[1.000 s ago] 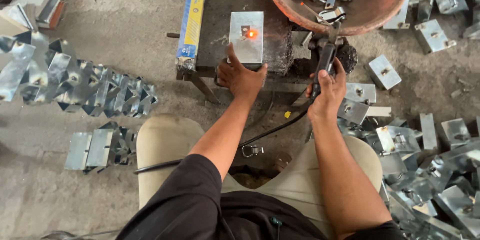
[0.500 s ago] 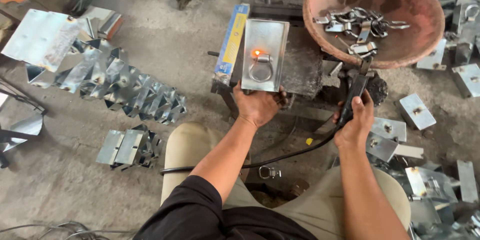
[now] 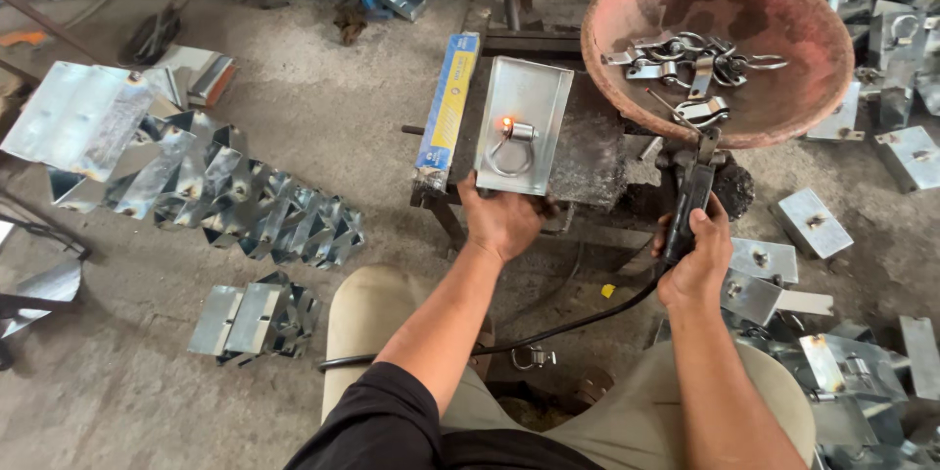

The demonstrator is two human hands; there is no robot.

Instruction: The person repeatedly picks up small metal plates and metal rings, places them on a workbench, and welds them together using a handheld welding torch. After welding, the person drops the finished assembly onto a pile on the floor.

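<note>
A rough grey concrete floor (image 3: 323, 117) is seen from above, strewn with folded shiny sheet-metal pieces (image 3: 245, 206); a small dark steel work stand (image 3: 587, 152) sits just beyond the knees, and a rusty red round metal pan (image 3: 783, 108) of silver ring latches (image 3: 685, 59) rests past the right fingertips; a long blue and yellow cardboard box (image 3: 448, 103) lies just left of the left fingers. A shiny rectangular galvanised steel plate (image 3: 524, 122) with upturned side edges is held by the left hand (image 3: 501, 220), whose fingers are clamped on its near short edge; a small silver ring and staple (image 3: 511, 147) lies on its middle, with an orange glowing spot at the staple's left end. The plate's long axis is pointed away from the fingers, tilted slightly right. A black electrode holder (image 3: 690, 201) with a black cable (image 3: 548, 333) is gripped by the right hand (image 3: 695, 259), fingers closed around its handle, its tip directed away toward the pan.
</note>
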